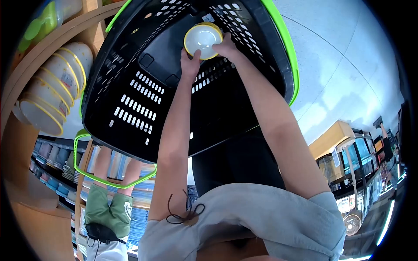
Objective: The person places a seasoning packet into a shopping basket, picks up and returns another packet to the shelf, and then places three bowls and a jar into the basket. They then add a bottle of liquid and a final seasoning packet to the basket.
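Deep inside a black shopping basket (174, 117) with a green rim, both my arms reach down to a white bowl (202, 40) with a yellow rim. A second yellow edge shows just behind its upper side, so another bowl may be nested under it. My left hand (190, 64) grips the lower left side, thumb at the rim. On the right side, my right hand (225, 47) holds the bowl with its thumb over the edge. The fingers beneath the bowl are mostly hidden. Its inside looks glossy, and it is near the basket's floor.
More yellow-rimmed bowls (54, 87) lean in stacks on a curved wooden shelf (19, 87) at left. The basket's green handle (115, 185) hangs low. Another person in green shorts (109, 209) stands beyond it. Shelves with a fan (353, 222) are at right, beside pale floor (335, 65).
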Demonstrator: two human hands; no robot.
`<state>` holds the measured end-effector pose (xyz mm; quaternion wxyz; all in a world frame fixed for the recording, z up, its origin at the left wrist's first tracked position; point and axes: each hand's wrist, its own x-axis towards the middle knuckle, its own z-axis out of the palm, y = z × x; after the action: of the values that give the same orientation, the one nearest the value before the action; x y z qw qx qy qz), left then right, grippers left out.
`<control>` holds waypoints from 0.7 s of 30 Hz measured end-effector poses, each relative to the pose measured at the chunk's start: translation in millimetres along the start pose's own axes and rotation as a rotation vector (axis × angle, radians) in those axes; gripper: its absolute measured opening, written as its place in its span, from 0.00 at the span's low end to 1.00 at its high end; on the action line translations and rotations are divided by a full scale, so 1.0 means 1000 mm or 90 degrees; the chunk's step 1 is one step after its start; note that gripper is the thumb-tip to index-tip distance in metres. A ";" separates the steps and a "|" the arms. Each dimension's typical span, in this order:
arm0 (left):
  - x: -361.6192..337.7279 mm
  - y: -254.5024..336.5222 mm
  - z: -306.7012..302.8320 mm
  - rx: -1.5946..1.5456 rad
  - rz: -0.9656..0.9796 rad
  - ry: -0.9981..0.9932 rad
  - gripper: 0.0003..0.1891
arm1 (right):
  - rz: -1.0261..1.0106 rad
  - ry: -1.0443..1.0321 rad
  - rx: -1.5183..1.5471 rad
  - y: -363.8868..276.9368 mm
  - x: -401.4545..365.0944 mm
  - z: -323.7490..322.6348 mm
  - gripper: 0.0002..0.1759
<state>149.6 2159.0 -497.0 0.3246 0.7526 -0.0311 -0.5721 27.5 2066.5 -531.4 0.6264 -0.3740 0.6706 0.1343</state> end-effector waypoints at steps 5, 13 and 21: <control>-0.028 0.021 -0.011 0.017 -0.056 -0.069 0.36 | -0.018 0.017 0.128 -0.001 -0.022 -0.002 0.45; -0.046 0.004 -0.026 0.193 0.014 -0.043 0.30 | -0.026 0.085 0.019 0.018 -0.025 0.003 0.45; -0.108 0.003 -0.026 0.094 -0.017 -0.033 0.17 | -0.015 0.061 0.062 -0.016 -0.071 -0.008 0.38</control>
<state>136.4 2213.4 -400.7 0.2597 0.7595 -0.0712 -0.5922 27.8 2073.8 -458.3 0.6126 -0.3565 0.7014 0.0761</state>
